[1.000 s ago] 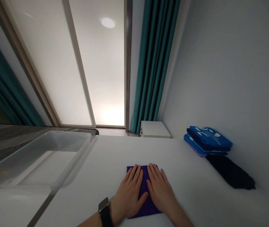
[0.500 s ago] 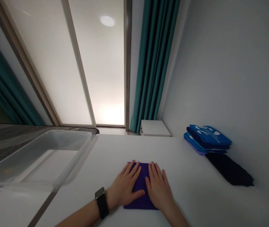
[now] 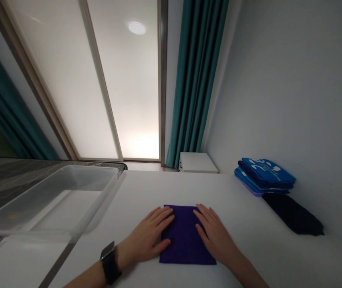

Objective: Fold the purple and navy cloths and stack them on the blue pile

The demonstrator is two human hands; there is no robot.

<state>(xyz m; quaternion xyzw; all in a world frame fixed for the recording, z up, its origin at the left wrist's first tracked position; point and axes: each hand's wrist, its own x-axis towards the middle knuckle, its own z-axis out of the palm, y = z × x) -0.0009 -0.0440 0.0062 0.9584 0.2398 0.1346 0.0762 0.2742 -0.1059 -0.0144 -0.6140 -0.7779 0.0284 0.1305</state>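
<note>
Pressing flat on a folded purple cloth (image 3: 186, 236), two bare hands rest palm-down with fingers spread and relaxed, gripping nothing. The left hand (image 3: 147, 240) covers the cloth's left edge and wears a dark watch (image 3: 110, 262) on its wrist. The right hand (image 3: 214, 236) lies on the cloth's right edge, and the cloth's middle shows bare between them. The cloth is a neat square lying flat on a white table (image 3: 147, 188), directly in front of the person and near the table's front edge.

Judging from this pose, the work in hand is smoothing the fold. To do it well, the palms should stay flat and slide outward from the cloth's centre toward its edges with even, light pressure, so the layers stay lined up and the corners do not creep or bunch. Pushing harder on one side would likely skew the square.

To the left of the cloth, well apart from it, sits a clear plastic bin (image 3: 53, 196) at the table's left side. To the right of the cloth and farther back, against a pale wall (image 3: 294, 88), is a stack of folded blue cloths (image 3: 264, 176) with white print on top. Just in front of that stack lies a dark cloth (image 3: 292, 214). Beyond the cloth, past the table's far edge, are a small white cabinet (image 3: 198, 163), a teal curtain (image 3: 195, 80) and a frosted sliding door (image 3: 99, 80).
</note>
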